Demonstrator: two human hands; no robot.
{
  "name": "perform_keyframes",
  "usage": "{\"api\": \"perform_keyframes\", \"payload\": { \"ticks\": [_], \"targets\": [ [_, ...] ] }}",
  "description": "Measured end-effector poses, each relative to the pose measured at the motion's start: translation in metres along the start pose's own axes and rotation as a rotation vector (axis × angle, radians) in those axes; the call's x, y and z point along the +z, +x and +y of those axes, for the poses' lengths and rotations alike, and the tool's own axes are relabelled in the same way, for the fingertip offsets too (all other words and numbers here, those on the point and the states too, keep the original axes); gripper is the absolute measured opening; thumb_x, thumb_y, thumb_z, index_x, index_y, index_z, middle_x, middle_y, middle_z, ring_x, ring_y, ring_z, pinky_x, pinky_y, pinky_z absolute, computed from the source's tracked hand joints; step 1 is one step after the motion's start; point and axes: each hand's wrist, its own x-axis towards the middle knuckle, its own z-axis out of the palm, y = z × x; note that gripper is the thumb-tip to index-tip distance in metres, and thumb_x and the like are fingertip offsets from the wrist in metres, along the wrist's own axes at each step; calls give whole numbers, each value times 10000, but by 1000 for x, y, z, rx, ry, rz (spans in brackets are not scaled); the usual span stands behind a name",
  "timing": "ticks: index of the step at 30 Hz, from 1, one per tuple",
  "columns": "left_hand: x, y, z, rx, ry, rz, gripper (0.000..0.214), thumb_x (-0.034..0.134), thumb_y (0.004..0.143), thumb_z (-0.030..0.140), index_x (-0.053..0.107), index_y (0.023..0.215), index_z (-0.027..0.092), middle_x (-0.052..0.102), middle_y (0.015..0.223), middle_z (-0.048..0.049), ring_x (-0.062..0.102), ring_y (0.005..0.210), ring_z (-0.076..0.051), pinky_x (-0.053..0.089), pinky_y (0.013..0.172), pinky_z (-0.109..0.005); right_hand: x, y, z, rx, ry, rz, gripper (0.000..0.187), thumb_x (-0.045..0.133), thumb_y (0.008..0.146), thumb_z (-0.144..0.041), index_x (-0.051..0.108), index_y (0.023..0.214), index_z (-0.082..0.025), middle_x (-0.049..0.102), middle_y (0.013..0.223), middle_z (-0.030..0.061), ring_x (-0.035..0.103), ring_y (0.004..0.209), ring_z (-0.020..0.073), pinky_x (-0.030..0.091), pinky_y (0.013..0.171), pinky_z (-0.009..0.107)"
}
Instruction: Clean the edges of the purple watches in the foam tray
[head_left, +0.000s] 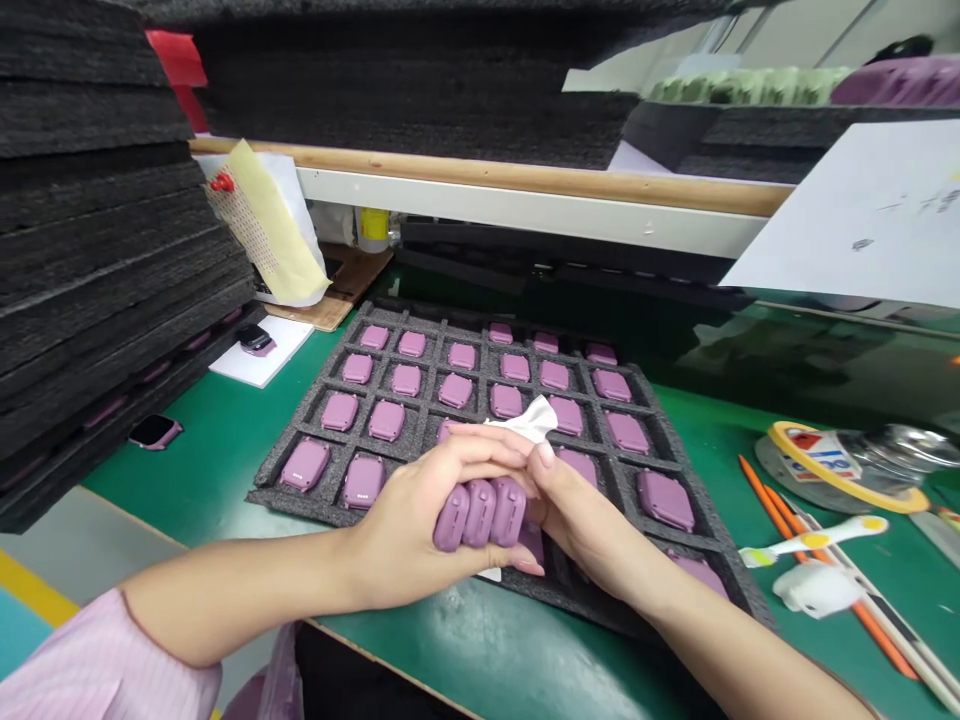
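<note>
Three purple smartwatch cases (478,515), side by side in a row, are gripped by my left hand (409,520), whose fingers curl over the top and thumb passes underneath. Pressed against the far side of the row is my right hand (592,510), its thumb up near the left fingertips. A white wipe (534,420) sticks out above the meeting fingers, and it appears bunched in my right hand; most of it is hidden. Below both hands lies a dark foam tray (300,497) with many compartments, most holding a purple watch case (364,480).
Stacked black foam trays (97,200) rise at the left, near a dark-screened watch (156,431). On the right are a glass bottle (810,465), a toothbrush (817,540), orange sticks (772,515) and a white lump (817,588). A shelf edge (510,190) crosses above.
</note>
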Motion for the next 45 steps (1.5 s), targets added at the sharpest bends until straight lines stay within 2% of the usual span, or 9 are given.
{"api": "perform_keyframes", "payload": {
  "ticks": [5,10,13,16,19,24,29,37,45],
  "targets": [
    [-1,0,-4,48,50,-21,489,820,802,348,553,1194,231,685,1210,-83,648,1165,-253,501,1045,-399,10,-1,-6,-58,-126,40,906,763,706,-701,464,1430,-245,652,1344,134,674,1189,318,616,911,419],
    [-5,0,-14,257,127,-34,565,649,898,536,507,1366,253,568,1347,-122,535,1281,-298,435,1119,-460,19,-2,-7,-241,-307,182,992,932,605,-342,436,1459,-246,690,1296,109,717,1116,271,617,916,359],
    [-4,-1,-15,242,218,-49,735,696,881,311,320,1512,300,374,1520,-132,342,1465,-322,351,1198,-492,19,-4,-4,-388,-478,234,1002,899,664,-280,369,1515,-287,747,1192,71,746,1048,245,624,876,335],
    [-2,-1,-9,132,161,-50,1048,837,736,229,181,1546,344,257,1598,-135,210,1531,-365,334,1210,-537,16,-6,-2,-509,-598,264,1053,896,682,-271,306,1553,-321,765,1146,35,731,1092,235,592,966,348],
    [-1,1,-2,-185,-179,-94,1284,935,623,283,56,1557,351,323,1583,-175,410,1440,-384,459,1112,-547,12,-6,-2,-589,-643,287,1061,888,703,-261,279,1568,-348,746,1204,31,725,1113,225,580,1007,344],
    [-3,9,5,-468,-556,-200,616,852,750,327,547,1269,199,682,1170,-126,669,1152,-337,528,997,-512,7,-4,-2,-696,-750,260,928,820,785,-237,320,1558,-351,641,1405,58,690,1192,243,533,1093,381],
    [-2,12,5,-488,-620,-144,384,826,780,333,640,1081,184,716,1041,-71,699,1066,-272,530,964,-426,6,-2,2,-684,-854,255,1024,822,766,-199,235,1593,-338,698,1328,31,670,1225,225,589,1005,308],
    [1,7,6,-498,-521,-143,562,829,703,150,522,1172,193,713,1154,-105,703,1119,-298,581,937,-453,8,-3,-3,-525,-807,271,1067,776,724,-146,198,1605,-317,764,1201,11,702,1168,227,611,932,306],
    [0,6,5,-518,-450,-145,691,881,635,185,495,1208,207,703,1212,-132,672,1191,-343,553,1001,-520,9,-4,-2,-533,-787,278,1011,809,759,-252,237,1592,-276,754,1221,48,680,1202,250,619,943,338]
  ]
}}
